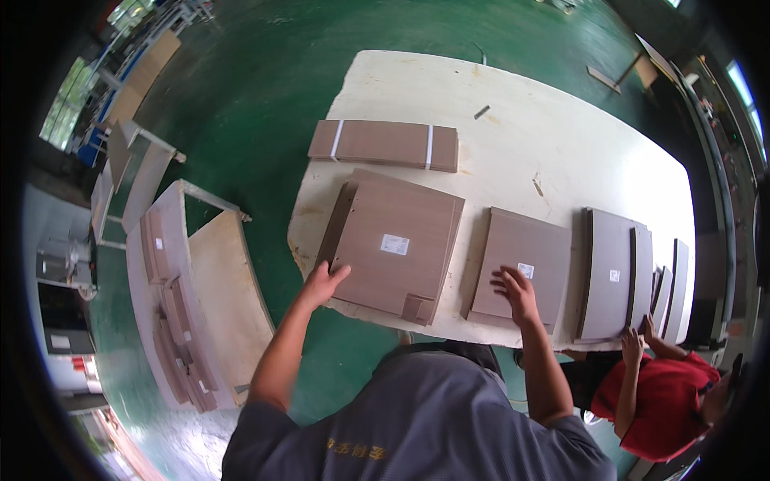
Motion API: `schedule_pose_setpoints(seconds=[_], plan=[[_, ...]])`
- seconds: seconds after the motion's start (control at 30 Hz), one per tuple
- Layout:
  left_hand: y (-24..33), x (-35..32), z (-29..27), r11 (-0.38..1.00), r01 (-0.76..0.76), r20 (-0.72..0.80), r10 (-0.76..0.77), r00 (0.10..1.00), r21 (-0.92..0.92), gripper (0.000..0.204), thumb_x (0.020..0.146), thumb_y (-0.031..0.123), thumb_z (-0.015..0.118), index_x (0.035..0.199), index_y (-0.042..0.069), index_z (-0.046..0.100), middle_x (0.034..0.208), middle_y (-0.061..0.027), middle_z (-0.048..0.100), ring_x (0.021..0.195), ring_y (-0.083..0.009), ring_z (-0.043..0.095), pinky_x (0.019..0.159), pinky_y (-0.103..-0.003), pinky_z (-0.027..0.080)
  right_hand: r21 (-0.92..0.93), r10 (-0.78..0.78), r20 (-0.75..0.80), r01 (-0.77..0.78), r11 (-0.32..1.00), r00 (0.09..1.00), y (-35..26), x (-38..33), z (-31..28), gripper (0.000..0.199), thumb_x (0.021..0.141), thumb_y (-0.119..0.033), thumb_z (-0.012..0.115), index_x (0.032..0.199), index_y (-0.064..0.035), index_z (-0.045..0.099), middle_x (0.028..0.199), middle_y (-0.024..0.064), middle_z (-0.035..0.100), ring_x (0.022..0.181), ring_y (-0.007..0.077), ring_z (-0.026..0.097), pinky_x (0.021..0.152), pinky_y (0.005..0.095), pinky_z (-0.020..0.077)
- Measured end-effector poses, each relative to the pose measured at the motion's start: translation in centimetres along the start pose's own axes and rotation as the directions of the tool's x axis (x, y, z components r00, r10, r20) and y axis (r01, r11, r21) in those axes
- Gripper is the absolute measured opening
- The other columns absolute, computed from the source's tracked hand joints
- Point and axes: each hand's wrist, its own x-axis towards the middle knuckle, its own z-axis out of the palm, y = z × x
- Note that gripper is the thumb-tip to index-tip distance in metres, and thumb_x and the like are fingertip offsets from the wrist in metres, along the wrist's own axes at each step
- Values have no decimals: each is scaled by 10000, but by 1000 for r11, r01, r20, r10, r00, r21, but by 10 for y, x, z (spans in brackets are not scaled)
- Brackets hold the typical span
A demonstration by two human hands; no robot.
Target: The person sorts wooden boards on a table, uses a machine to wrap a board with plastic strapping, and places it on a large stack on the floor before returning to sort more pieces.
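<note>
My left hand (pixel 325 284) is at the near left corner of a stack of brown panels (pixel 385 260), its thumb lying over the top panel and its fingers apart along the left edge. A white label (pixel 395 244) is stuck on that top panel. On its near right corner lies a small brown piece (pixel 417 308). My right hand (pixel 517 295) is over a second brown panel stack (pixel 525 236), fingers spread beside its white label (pixel 526 271). Whether the right fingertips touch the panel I cannot tell.
A strapped bundle of brown boards (pixel 383 144) lies behind the left stack on the white table (pixel 417 80). More labelled panels (pixel 609 248) and narrow strips stand at the right, where a co-worker in red (pixel 658 393) has hands. A trolley with boards (pixel 224 272) is at the left.
</note>
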Motion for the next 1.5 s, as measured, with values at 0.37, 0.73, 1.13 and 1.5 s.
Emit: schedule_pose_setpoints(seconds=[0.37, 0.73, 1.13, 1.5], plan=[[74, 40, 65, 882, 87, -289, 57, 956, 462, 808, 970, 369, 629, 1613, 71, 241, 1530, -273, 430, 1409, -469, 407, 1201, -565, 279, -841, -106, 493, 442, -312, 863, -118, 345, 138, 1285, 684, -545, 899, 1656, -136, 165, 1703, 237, 141, 1585, 419, 80, 1242, 627, 141], [24, 3, 69, 887, 19, -315, 144, 938, 462, 692, 1063, 390, 448, 1603, -3, 268, 1585, -295, 364, 1435, -465, 394, 1196, -508, 303, -850, 84, 494, 501, -163, 865, -88, 420, 214, 1441, 507, -511, 972, 1664, -243, 155, 1724, 194, 89, 1585, 418, 77, 1186, 753, 50], [113, 37, 45, 908, -58, -221, 162, 962, 415, 732, 973, 159, 598, 1585, -28, 242, 1611, -277, 276, 1499, -447, 254, 1233, -540, 192, -875, 112, 373, 389, -287, 921, -158, 358, -142, 1254, 655, -407, 935, 1654, -300, 185, 1708, 194, 153, 1573, 433, 113, 1232, 684, 85], [300, 364, 205, 752, -585, 194, 552, 811, 305, 361, 920, 115, 673, 1268, 31, 624, 1229, -187, 666, 1208, -358, 600, 1045, -440, 478, -975, -435, -221, -192, 109, 873, -96, 309, -178, 801, 949, -476, 654, 1604, -130, 349, 1710, 177, 178, 1579, 399, 141, 1218, 677, 130]])
